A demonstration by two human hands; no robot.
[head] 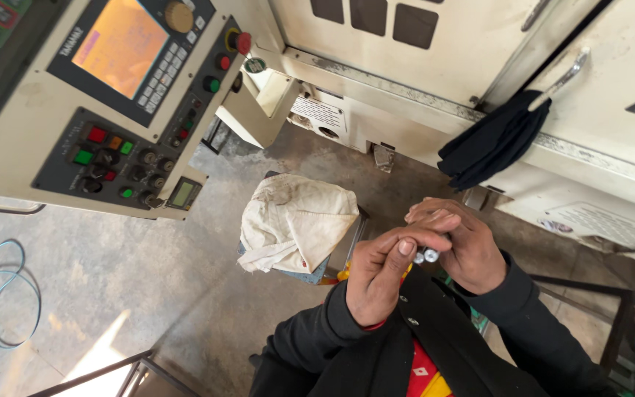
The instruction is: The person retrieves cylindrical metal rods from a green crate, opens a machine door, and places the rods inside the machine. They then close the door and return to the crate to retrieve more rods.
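Right of the dirty white cloth (295, 220), the left hand (376, 276) and the right hand (464, 246) meet. Their fingers pinch small shiny metal parts (425, 256); the parts are too small to tell their long axis.

— Those small parts (425, 255) between your fingers?
— Shiny, smooth metal. The rag (295, 220) to your left is crumpled, stained cloth; the floor (112, 272) is rough, matt concrete.
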